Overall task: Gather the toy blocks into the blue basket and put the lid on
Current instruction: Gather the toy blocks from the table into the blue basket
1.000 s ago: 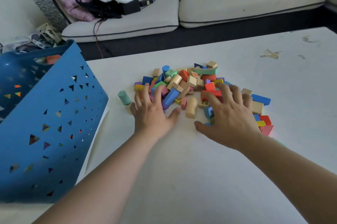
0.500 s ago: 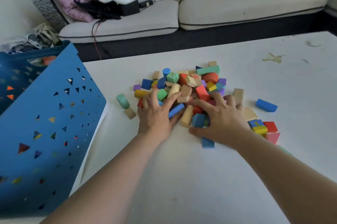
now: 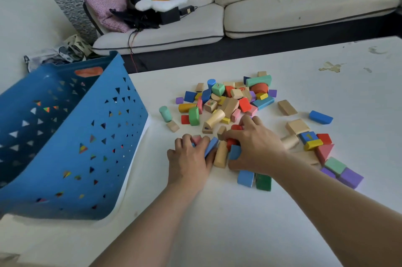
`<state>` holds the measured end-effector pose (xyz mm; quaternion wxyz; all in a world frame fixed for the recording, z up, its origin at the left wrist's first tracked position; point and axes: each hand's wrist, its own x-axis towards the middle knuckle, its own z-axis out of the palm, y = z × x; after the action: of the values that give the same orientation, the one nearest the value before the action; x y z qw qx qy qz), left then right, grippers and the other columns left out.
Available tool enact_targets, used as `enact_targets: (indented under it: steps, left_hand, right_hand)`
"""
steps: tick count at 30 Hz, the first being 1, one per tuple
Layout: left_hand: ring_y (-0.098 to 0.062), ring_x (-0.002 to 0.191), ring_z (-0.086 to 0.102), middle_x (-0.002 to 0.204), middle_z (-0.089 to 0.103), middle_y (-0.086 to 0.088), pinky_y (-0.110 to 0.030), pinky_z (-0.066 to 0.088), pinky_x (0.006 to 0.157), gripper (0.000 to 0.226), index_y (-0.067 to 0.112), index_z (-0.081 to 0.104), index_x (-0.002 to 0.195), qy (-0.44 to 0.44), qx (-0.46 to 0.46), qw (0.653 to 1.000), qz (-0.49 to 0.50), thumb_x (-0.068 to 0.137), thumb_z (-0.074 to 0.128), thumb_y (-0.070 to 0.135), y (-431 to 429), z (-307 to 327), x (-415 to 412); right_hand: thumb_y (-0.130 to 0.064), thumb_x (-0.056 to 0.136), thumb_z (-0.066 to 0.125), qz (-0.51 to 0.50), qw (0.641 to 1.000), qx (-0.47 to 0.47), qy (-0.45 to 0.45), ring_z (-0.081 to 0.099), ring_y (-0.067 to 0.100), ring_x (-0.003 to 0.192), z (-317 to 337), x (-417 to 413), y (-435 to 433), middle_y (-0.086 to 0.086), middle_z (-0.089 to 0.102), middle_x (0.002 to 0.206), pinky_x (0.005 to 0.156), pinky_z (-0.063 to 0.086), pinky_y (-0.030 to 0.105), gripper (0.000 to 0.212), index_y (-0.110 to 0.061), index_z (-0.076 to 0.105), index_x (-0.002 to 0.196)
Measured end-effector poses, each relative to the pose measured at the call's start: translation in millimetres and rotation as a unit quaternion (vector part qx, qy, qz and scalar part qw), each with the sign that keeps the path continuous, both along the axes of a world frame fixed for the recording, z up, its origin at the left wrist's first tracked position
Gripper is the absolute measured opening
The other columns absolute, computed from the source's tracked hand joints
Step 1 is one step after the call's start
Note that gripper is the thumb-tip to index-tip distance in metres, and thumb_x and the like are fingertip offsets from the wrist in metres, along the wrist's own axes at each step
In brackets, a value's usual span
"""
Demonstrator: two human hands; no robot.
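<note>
A heap of coloured wooden toy blocks [image 3: 228, 101] lies in the middle of the white table [image 3: 239, 223]. My left hand [image 3: 189, 158] and my right hand [image 3: 256, 147] are cupped together at the near side of the heap, closed around a small cluster of blocks: a blue one, a tan cylinder [image 3: 220, 154], red ones. The blue basket [image 3: 71, 136] with triangle holes stands tilted at the table's left, with blocks visible through its holes. A white sheet [image 3: 128, 177] pokes out under its right side; I cannot tell if it is the lid.
Loose blocks lie to the right: a blue one [image 3: 320, 117], tan ones, a pink triangle [image 3: 324, 151], green and purple ones [image 3: 348, 177]. A light-blue and a dark-green block [image 3: 254, 179] sit by my right wrist. A sofa [image 3: 282, 5] with clutter runs behind the table.
Both hands went from spread flat over the heap to drawn together and pulled toward me, dragging a cluster of blocks out of the heap. The view has shifted slightly.
</note>
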<state>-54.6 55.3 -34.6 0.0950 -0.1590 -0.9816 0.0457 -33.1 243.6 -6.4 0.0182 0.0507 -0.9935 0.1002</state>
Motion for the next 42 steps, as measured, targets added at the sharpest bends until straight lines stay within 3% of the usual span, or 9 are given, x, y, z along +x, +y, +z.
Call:
enact_targets:
  steps: [4, 7, 11, 22, 30, 33, 37, 40, 42]
  left_hand:
    - [-0.019, 0.090, 0.043, 0.111, 0.045, -0.006, -0.026, 0.040, 0.064, 0.040, 0.030, 0.047, 0.130, -0.001, 0.022, 1.000, 0.001, 0.097, 0.050, 0.054, 1.4, 0.6, 5.7]
    - [-0.015, 0.084, 0.035, 0.104, 0.048, -0.005, -0.023, 0.034, 0.057, 0.038, 0.028, 0.056, 0.123, 0.024, 0.043, 0.999, -0.008, 0.099, 0.045, 0.055, -0.5, 2.9, 8.8]
    - [-0.018, 0.085, 0.041, 0.100, 0.050, -0.004, -0.024, 0.034, 0.055, 0.036, 0.025, 0.060, 0.118, 0.054, 0.091, 0.994, -0.002, 0.099, 0.048, 0.054, -1.5, 12.4, 4.9]
    - [-0.026, 0.082, 0.051, 0.095, 0.055, -0.007, -0.029, 0.034, 0.056, 0.035, 0.015, 0.064, 0.106, 0.076, 0.235, 0.969, 0.017, 0.095, 0.058, 0.048, -5.9, 45.7, -9.6]
    - [-0.023, 0.074, 0.046, 0.084, 0.049, -0.001, -0.030, 0.023, 0.052, 0.027, 0.024, 0.047, 0.083, 0.166, 0.374, 0.912, 0.013, 0.093, 0.058, 0.047, -17.1, 139.4, -1.6]
    - [-0.020, 0.072, 0.041, 0.079, 0.049, -0.003, -0.030, 0.021, 0.056, 0.033, 0.022, 0.041, 0.078, 0.216, 0.421, 0.881, 0.019, 0.094, 0.060, 0.043, -36.4, 176.2, 10.6]
    - [-0.025, 0.072, 0.052, 0.074, 0.056, -0.004, -0.041, 0.046, 0.063, 0.037, 0.018, 0.048, 0.076, 0.246, 0.488, 0.835, 0.058, 0.093, 0.051, 0.051, -83.5, 211.8, 23.4]
    - [-0.025, 0.072, 0.052, 0.068, 0.054, -0.002, -0.043, 0.047, 0.065, 0.039, 0.016, 0.051, 0.078, 0.279, 0.516, 0.806, 0.085, 0.093, 0.050, 0.052, -123.7, 228.8, 26.0]
    - [-0.024, 0.071, 0.051, 0.069, 0.053, -0.004, -0.040, 0.044, 0.065, 0.040, 0.013, 0.051, 0.080, 0.294, 0.534, 0.787, 0.098, 0.094, 0.050, 0.050, -146.7, 232.7, 23.5]
  right_hand:
    - [-0.052, 0.064, 0.078, -0.030, 0.999, -0.035, 0.005, 0.036, 0.015, 0.099, 0.2, 3.7, -3.0, -0.003, 0.032, 0.114, 0.055, 0.043, 0.024, 0.064, -0.051, 0.050, 0.122]
    - [-0.041, 0.068, 0.081, -0.052, 0.997, -0.055, 0.018, 0.043, 0.015, 0.088, 0.1, 4.7, -3.3, -0.002, 0.033, 0.121, 0.048, 0.038, 0.022, 0.056, -0.050, 0.054, 0.116]
    - [-0.027, 0.078, 0.075, -0.062, 0.994, -0.074, 0.060, 0.052, 0.021, 0.080, 1.2, 6.9, -3.6, 0.002, 0.041, 0.119, 0.053, 0.047, 0.029, 0.046, -0.046, 0.061, 0.118]
    - [-0.018, 0.080, 0.076, -0.121, 0.973, -0.135, 0.145, 0.059, 0.032, 0.089, 27.6, -0.3, -13.9, 0.008, 0.047, 0.123, 0.056, 0.049, 0.030, 0.047, -0.035, 0.065, 0.122]
    - [-0.021, 0.079, 0.078, -0.126, 0.930, -0.263, 0.225, 0.056, 0.028, 0.101, 78.1, -3.0, -42.8, 0.004, 0.050, 0.118, 0.070, 0.057, 0.040, 0.042, -0.035, 0.068, 0.117]
    - [-0.017, 0.076, 0.079, -0.103, 0.915, -0.302, 0.247, 0.055, 0.020, 0.098, 100.5, -0.6, -72.9, 0.001, 0.051, 0.119, 0.066, 0.051, 0.030, 0.041, -0.037, 0.069, 0.110]
    - [-0.019, 0.075, 0.079, -0.043, 0.901, -0.346, 0.259, 0.044, 0.003, 0.091, 132.6, 5.5, -124.1, -0.007, 0.048, 0.118, 0.061, 0.055, 0.024, 0.043, -0.042, 0.067, 0.109]
    - [-0.020, 0.072, 0.078, 0.006, 0.875, -0.397, 0.278, 0.043, -0.002, 0.088, 161.5, 4.9, -162.1, -0.007, 0.051, 0.112, 0.064, 0.046, 0.006, 0.043, -0.043, 0.069, 0.107]
    - [-0.016, 0.071, 0.076, 0.034, 0.852, -0.450, 0.266, 0.048, -0.006, 0.093, 179.3, 0.0, -187.5, -0.005, 0.052, 0.107, 0.057, 0.052, 0.012, 0.040, -0.042, 0.071, 0.102]
